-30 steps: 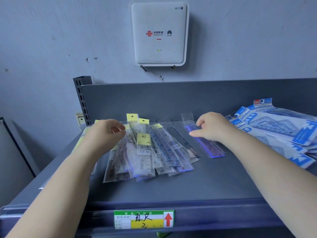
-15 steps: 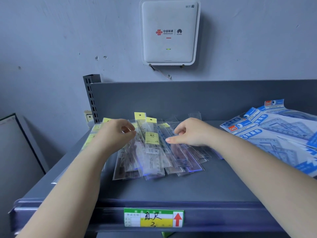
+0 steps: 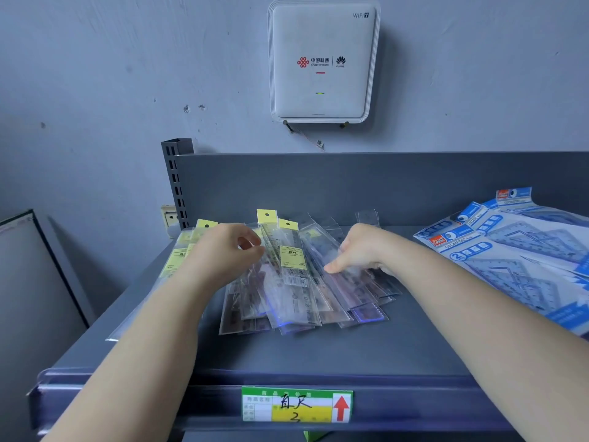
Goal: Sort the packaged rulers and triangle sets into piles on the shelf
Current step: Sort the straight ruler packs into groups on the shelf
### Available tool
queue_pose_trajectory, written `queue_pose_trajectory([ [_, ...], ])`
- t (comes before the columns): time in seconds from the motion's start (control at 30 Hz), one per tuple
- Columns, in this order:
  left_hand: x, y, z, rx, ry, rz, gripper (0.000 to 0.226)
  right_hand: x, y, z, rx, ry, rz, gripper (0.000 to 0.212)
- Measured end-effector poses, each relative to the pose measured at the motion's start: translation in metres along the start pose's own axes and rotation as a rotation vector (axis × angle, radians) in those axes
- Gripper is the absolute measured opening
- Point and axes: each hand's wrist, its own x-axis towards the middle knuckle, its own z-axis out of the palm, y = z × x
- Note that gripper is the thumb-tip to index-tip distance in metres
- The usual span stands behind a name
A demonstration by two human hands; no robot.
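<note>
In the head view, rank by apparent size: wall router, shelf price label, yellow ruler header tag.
1. Router, largest.
2. Price label.
3. Yellow header tag, smallest.
The label is nearest the camera, so its true size is unsure.

Under both hands, the packaged rulers [image 3: 296, 282] sit in clear, glossy plastic sleeves with yellow paper header cards. Right of the right hand [image 3: 360, 250], the triangle sets [image 3: 516, 250] wear shiny film over blue-and-white printed card. The shelf [image 3: 318, 352] below is matt grey painted metal; its price label [image 3: 296, 405] looks like glossy paper.
</note>
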Motion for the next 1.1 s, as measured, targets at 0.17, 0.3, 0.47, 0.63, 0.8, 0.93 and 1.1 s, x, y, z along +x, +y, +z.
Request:
queue_pose_trajectory([
  [0.17,0.000,0.001,0.000,0.022,-0.008,0.017,0.013,0.007,0.022,-0.007,0.233,0.142,-0.031,0.025],
  [0.3,-0.001,0.004,0.001,0.019,-0.021,0.023,0.009,0.003,0.048,-0.027,0.463,0.281,-0.021,0.019],
  [0.47,0.000,0.005,0.002,0.041,-0.045,0.037,0.008,0.005,0.072,-0.034,0.334,0.349,0.070,0.011],
  [0.63,-0.001,0.000,0.006,0.044,-0.064,0.032,0.013,0.003,0.080,-0.026,0.060,0.330,0.167,0.025],
  [0.8,0.001,-0.002,0.002,0.126,-0.021,-0.073,0.030,-0.015,0.047,-0.019,-0.132,0.423,-0.004,0.037],
  [0.93,0.003,-0.007,0.001,0.173,-0.058,-0.152,0.054,-0.025,-0.003,-0.004,-0.005,0.166,-0.195,0.060],
  [1.1,0.002,-0.008,0.002,0.134,-0.091,-0.188,0.071,-0.023,-0.037,0.021,-0.147,0.053,-0.147,0.063],
])
